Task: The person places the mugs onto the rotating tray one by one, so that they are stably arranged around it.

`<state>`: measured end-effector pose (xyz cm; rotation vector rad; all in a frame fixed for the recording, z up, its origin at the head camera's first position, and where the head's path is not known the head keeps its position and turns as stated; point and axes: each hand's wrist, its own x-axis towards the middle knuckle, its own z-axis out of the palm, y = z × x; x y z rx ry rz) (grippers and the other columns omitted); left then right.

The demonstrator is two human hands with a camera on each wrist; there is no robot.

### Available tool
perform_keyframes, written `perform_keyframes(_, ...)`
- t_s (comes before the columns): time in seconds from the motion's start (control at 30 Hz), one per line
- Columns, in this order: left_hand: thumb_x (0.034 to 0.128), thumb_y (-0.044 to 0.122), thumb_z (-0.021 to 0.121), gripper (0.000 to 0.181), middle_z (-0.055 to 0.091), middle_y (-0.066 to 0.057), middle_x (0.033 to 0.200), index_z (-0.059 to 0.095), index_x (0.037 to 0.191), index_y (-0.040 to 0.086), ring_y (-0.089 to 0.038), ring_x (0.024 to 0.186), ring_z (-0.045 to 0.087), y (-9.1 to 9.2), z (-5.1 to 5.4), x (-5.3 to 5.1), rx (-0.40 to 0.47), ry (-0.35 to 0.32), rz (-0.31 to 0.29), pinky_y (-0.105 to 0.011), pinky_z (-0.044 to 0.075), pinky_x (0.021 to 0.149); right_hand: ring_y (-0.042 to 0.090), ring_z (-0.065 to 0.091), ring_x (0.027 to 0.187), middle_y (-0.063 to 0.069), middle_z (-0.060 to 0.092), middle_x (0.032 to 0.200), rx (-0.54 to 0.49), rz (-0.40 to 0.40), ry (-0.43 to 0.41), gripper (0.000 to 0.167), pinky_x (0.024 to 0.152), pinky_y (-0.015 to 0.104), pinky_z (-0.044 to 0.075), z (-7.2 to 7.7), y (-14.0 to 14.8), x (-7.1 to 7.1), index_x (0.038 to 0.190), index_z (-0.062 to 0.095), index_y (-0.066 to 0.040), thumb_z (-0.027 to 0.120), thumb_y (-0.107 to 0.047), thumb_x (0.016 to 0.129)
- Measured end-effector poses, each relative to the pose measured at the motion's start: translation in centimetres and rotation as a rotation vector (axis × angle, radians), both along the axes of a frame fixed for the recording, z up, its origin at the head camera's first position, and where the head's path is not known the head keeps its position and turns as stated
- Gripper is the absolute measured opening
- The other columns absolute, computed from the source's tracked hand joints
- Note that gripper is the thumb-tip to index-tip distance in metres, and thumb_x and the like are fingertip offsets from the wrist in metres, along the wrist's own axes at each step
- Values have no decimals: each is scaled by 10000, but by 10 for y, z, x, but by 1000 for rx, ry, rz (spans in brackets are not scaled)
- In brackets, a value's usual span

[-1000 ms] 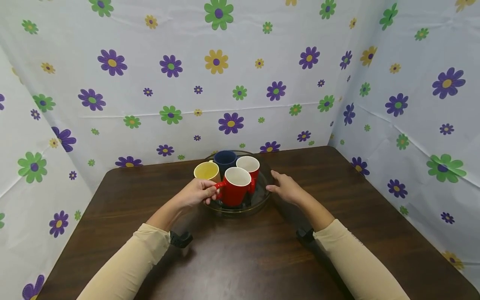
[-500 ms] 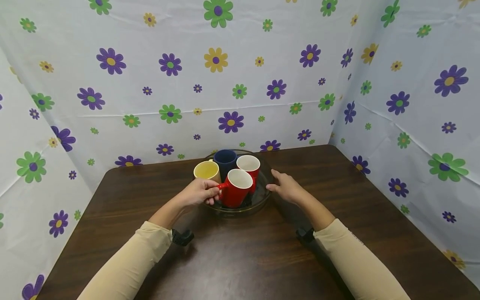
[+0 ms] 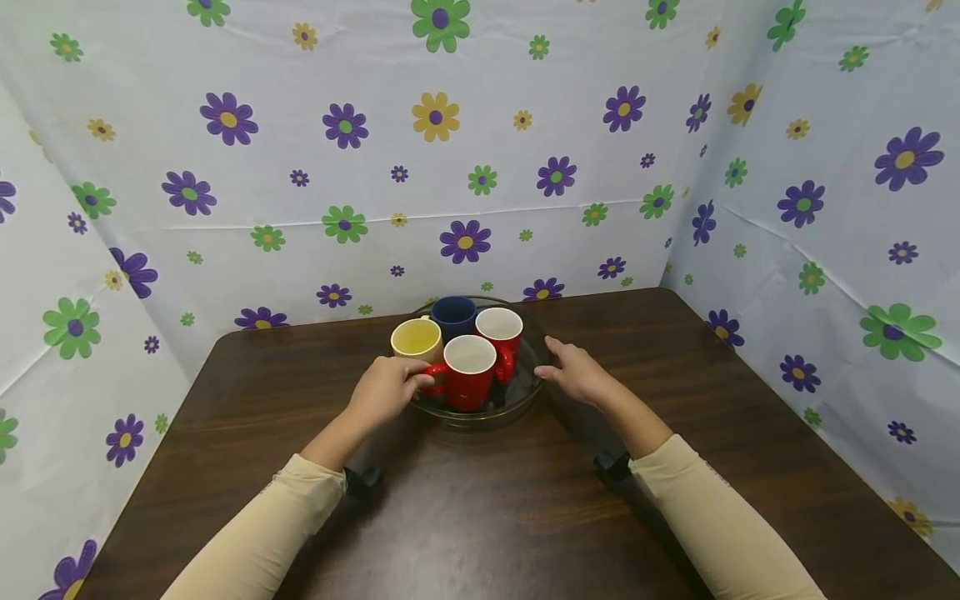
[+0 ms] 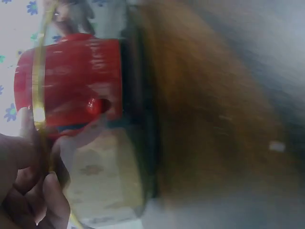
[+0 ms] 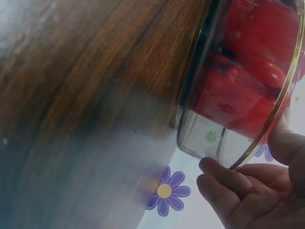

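Observation:
A round clear glass dish (image 3: 517, 407) with a gold rim stands on the table and bears several mugs. Frontmost is a red mug (image 3: 467, 383) with a white inside, upright, its handle to the left. My left hand (image 3: 382, 390) pinches that handle; the left wrist view is blurred there. My right hand (image 3: 576, 373) holds the dish at its right side, with the rim between thumb and fingers (image 5: 228, 183) in the right wrist view. Around the front mug stand a second red mug (image 3: 504, 330), a yellow mug (image 3: 417, 340) and a dark blue mug (image 3: 453, 315).
The dark brown wooden table (image 3: 480, 508) reaches back to a flowered cloth wall (image 3: 285, 200). A similar cloth (image 3: 847, 275) hangs along the right side, close to the table's edge. Dark straps sit on both wrists.
The front red mug was tilted half a second ago and now stands upright, shifted slightly left together with my left hand. My right hand stays at the dish's side.

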<state>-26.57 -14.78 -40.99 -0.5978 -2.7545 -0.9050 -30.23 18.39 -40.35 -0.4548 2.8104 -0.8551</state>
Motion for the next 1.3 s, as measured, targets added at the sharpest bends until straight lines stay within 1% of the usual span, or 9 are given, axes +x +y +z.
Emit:
perform_keyframes(0.07, 874, 214, 805, 158, 700, 24, 735, 799, 994, 111, -140, 623, 541, -1, -5, 1, -44, 73, 30, -310, 472, 578, 459, 357, 1436, 291, 310, 1581, 8, 2, 5, 740, 1156, 566, 312, 1, -1, 0, 1547, 263, 99, 641, -244, 1012)
perform_keyframes(0.17, 855, 233, 821, 179, 743, 8, 795, 806, 999, 127, -165, 647, 584, 0, -10, 2, -65, 143, 64, -353, 518, 612, 464, 358, 1433, 295, 309, 1580, 16, 5, 8, 737, 1154, 569, 313, 3, -2, 0, 1546, 263, 102, 637, -245, 1014)
perform_keyframes(0.43, 850, 292, 815, 224, 778, -40, 869, 819, 1035, 166, -278, 746, 716, 5, -15, 5, -125, 210, 147, -434, 570, 611, 465, 367, 1427, 301, 309, 1577, 28, 2, -5, 728, 1152, 574, 317, 3, -2, 2, 1544, 260, 108, 632, -233, 1020)
perform_keyframes(0.6, 784, 345, 852, 218, 764, -18, 800, 828, 925, 179, -240, 664, 677, 6, -15, 7, -126, 306, 205, -392, 531, 537, 474, 382, 1415, 319, 336, 1556, 32, 0, 20, 713, 1152, 583, 315, 3, -1, 2, 1534, 278, 118, 635, -222, 1018)
perform_keyframes(0.7, 738, 366, 879, 227, 735, -11, 750, 801, 828, 172, -221, 655, 631, 6, -14, 6, -124, 363, 214, -385, 522, 532, 475, 384, 1413, 321, 343, 1552, 38, -3, 24, 721, 1151, 582, 317, 2, -1, 0, 1531, 285, 118, 644, -229, 1012)
perform_keyframes(0.97, 719, 324, 889, 228, 727, -51, 752, 795, 802, 134, -258, 700, 650, 7, -14, 4, -152, 486, 200, -411, 557, 561, 478, 376, 1416, 323, 334, 1553, 33, 6, 30, 719, 1151, 584, 312, 3, -1, -2, 1528, 285, 123, 645, -224, 1011)
perform_keyframes(1.1, 716, 334, 895, 238, 698, -32, 703, 756, 739, 143, -237, 651, 616, 7, -14, 2, -145, 478, 210, -381, 520, 517, 478, 374, 1418, 326, 333, 1553, 48, 6, 20, 729, 1154, 585, 309, 4, 0, -4, 1529, 280, 125, 646, -235, 1011)
perform_keyframes(1.2, 729, 336, 901, 246, 693, -9, 702, 733, 728, 156, -207, 630, 589, 4, -15, 1, -131, 438, 220, -357, 492, 501, 485, 363, 1422, 329, 335, 1553, 55, 10, 29, 731, 1158, 590, 299, 5, -1, -4, 1523, 293, 128, 656, -236, 1004)
perform_keyframes(1.3, 739, 328, 901, 238, 718, -8, 751, 748, 792, 154, -200, 647, 608, 0, -15, 1, -124, 401, 217, -359, 505, 517, 492, 344, 1431, 320, 324, 1567, 72, 7, 104, 725, 1160, 601, 288, 4, -5, -1, 1516, 330, 113, 688, -219, 980)
